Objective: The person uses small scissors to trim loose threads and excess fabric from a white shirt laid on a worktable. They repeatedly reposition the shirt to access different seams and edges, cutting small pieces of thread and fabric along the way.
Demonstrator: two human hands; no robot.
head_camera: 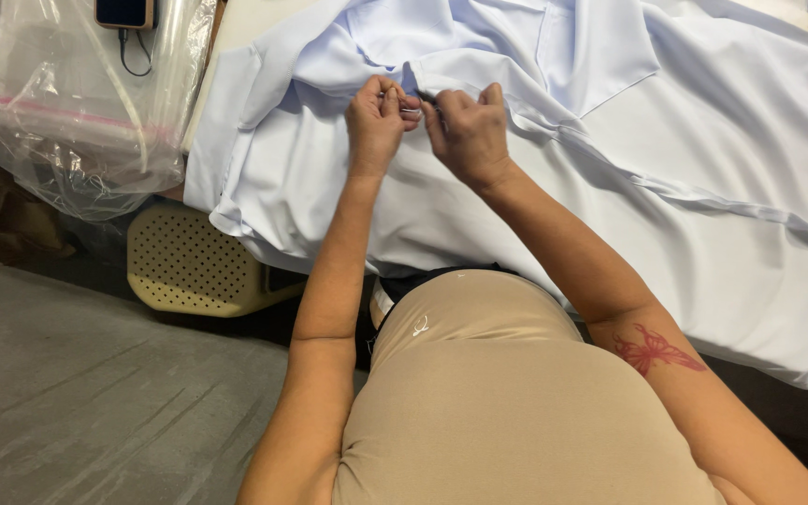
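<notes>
Shirt (479, 201) of pale blue cloth lies spread over the table (245, 21), its front edge hanging toward the person's lap. At the far left a clear plastic bag (77, 112) slumps beside the table, a dark phone (124, 12) with a cable at its top edge, and a cream perforated stool (194, 264) stands below on the grey floor. At the middle, the left hand (376, 117) is closed, fingertips pinching a fold of the shirt near the collar. Just beside it, almost touching, the right hand (468, 131) is also closed on the same fold, and seems to pinch something small and thin. How far the work has come is hard to judge: the cloth looks whole and mostly smooth, with nothing visibly finished or set aside. What sits between the fingers is too small to make out, and the shirt's right side runs out of view.
</notes>
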